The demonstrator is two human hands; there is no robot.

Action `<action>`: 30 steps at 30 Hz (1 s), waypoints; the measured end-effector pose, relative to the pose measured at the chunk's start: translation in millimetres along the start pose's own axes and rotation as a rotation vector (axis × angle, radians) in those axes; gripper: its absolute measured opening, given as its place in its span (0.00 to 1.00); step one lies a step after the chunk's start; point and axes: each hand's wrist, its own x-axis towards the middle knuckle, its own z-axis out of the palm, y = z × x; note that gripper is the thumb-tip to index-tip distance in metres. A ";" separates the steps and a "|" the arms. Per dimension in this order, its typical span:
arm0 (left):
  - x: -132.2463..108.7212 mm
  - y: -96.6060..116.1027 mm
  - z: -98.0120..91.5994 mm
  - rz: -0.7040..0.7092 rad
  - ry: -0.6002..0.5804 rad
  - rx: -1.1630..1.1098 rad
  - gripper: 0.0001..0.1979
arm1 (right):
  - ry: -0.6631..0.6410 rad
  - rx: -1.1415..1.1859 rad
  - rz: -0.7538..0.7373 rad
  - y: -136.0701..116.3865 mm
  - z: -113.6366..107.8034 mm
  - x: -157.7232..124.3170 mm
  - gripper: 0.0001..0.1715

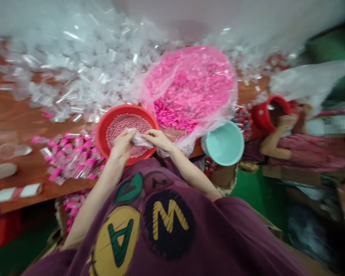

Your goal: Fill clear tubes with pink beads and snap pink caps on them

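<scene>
Above red plastic basin [105, 122] | left hand [121, 146], right hand [157, 138] together | pinching crinkly clear bag [138, 138]

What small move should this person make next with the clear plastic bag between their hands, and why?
Probably tease the small clear plastic bag open: the left hand and right hand pinch it just above a round red plastic basin of small pink pieces.

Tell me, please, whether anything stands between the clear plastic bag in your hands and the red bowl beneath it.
Nothing visible does: the clear plastic bag, pinched between the left hand and the right hand, is directly over the red bowl and its pink pieces.
</scene>
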 end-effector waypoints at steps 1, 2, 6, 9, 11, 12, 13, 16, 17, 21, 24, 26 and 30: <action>-0.9 0.7 0.0 0.004 -0.020 -0.015 0.16 | 0.005 -0.027 -0.016 -1.1 -3.2 0.0 0.16; -1.5 1.8 -0.2 -0.009 -0.051 -0.029 0.16 | 0.014 -0.040 -0.023 -1.8 -5.6 0.0 0.14; -0.9 8.9 -4.5 -0.048 -0.041 -0.029 0.14 | 0.213 0.143 0.009 1.1 -5.1 3.3 0.08; 2.9 11.8 -12.0 0.025 0.149 0.100 0.16 | 0.333 0.539 0.076 6.1 -2.7 7.5 0.06; 4.8 10.6 -17.5 0.095 0.247 0.239 0.16 | 0.339 0.726 0.084 7.0 -4.6 9.4 0.07; 4.7 9.3 -19.9 0.122 0.276 0.298 0.16 | 0.341 0.768 0.076 6.6 -6.4 9.8 0.07; 4.0 7.9 -22.0 0.141 0.291 0.344 0.15 | 0.357 0.781 0.065 5.9 -8.7 9.9 0.06; 1.8 4.6 -27.2 0.162 0.249 0.460 0.12 | 0.454 0.648 0.055 6.1 -16.5 10.2 0.06; 2.4 4.1 -28.9 0.168 0.224 0.517 0.08 | 0.498 0.538 0.061 7.6 -19.0 10.9 0.08; 10.8 3.6 -31.8 0.310 0.222 0.646 0.11 | 0.591 0.086 0.011 10.6 -23.0 9.6 0.10; 13.3 0.9 -22.1 0.342 0.209 0.622 0.18 | 0.621 -0.446 -0.277 0.5 -11.6 -0.2 0.14; 12.8 -1.7 -11.8 0.329 0.156 0.583 0.21 | 0.393 -0.601 -0.436 -5.9 4.0 -3.2 0.14; 13.9 -2.2 1.1 0.357 0.168 0.536 0.25 | 0.077 -0.678 -0.424 3.3 28.1 11.5 0.21</action>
